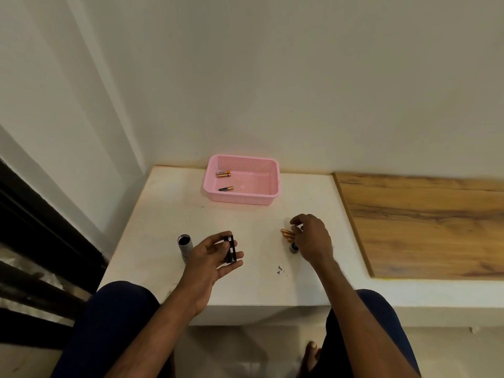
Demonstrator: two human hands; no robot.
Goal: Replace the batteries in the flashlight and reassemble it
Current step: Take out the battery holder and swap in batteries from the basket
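Seen from the head camera, a black battery holder [230, 249] is held in the left hand [211, 257], pinched between the thumb and the curled fingers above the white desk [169, 203]. Just left of that hand, the silver flashlight body [185, 245] lies on the desk with its open end turned toward the wall. The right hand [311, 240] is lowered over a small cluster of orange batteries [287, 233], fingers bent down and touching them; whether one is actually gripped cannot be told. A small dark cap [293, 248] sits on the desk just beside that hand. Farther back, against the wall, a pink basket [245, 199] is seen, with two batteries [224, 174] lying inside it.
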